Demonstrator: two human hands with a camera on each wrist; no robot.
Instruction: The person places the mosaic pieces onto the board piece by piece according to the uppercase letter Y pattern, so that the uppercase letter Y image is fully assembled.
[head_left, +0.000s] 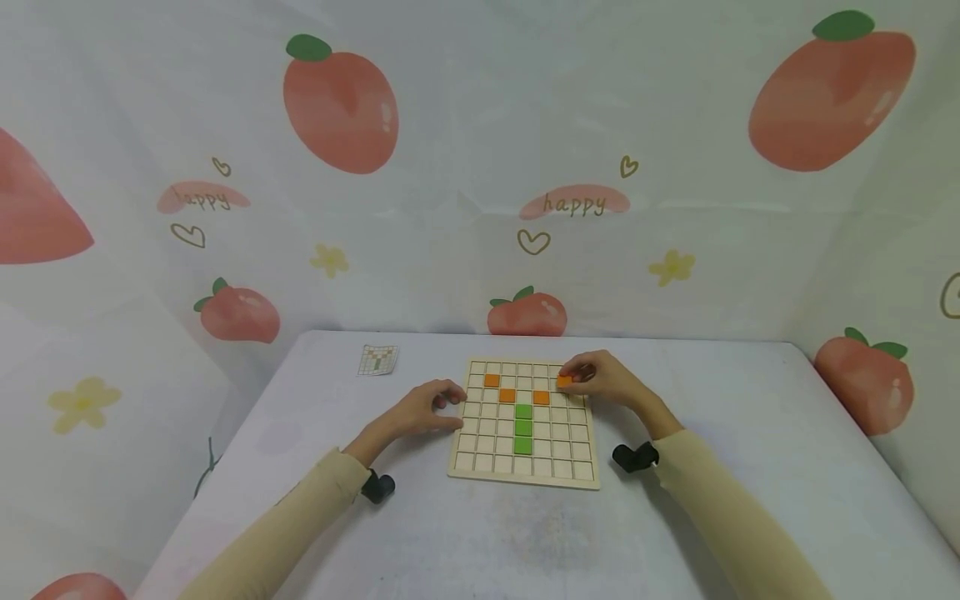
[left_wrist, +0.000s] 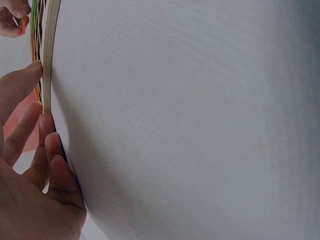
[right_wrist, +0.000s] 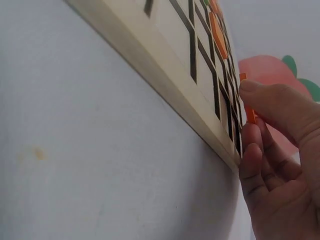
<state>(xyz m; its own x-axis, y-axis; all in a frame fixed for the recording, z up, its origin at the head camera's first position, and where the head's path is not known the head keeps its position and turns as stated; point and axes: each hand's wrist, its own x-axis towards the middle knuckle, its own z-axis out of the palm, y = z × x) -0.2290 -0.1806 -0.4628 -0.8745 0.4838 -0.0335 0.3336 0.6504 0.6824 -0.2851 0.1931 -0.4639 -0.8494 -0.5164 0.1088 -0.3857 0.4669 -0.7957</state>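
A square wooden grid board (head_left: 525, 481) lies on the table, seen edge-on in both wrist views. Between its thumb and fingertips, my right hand (head_left: 603, 379) pinches an orange square tile (right_wrist: 251, 114) over the upper right cells. My left hand (head_left: 423, 408) is at the board's left side, with thumb and fingertips touching the edge and the fingers loosely bent. Three other orange tiles (head_left: 491, 380) sit in upper cells, one at the left and two nearer the middle. Below them, three green tiles (head_left: 523, 427) form a vertical column.
A small paper card (head_left: 378, 360) printed with a coloured grid pattern lies at the table's back left. The white table (head_left: 555, 542) meets a fruit-printed cloth (head_left: 450, 275) behind it. Both wrists carry black cameras (head_left: 636, 457).
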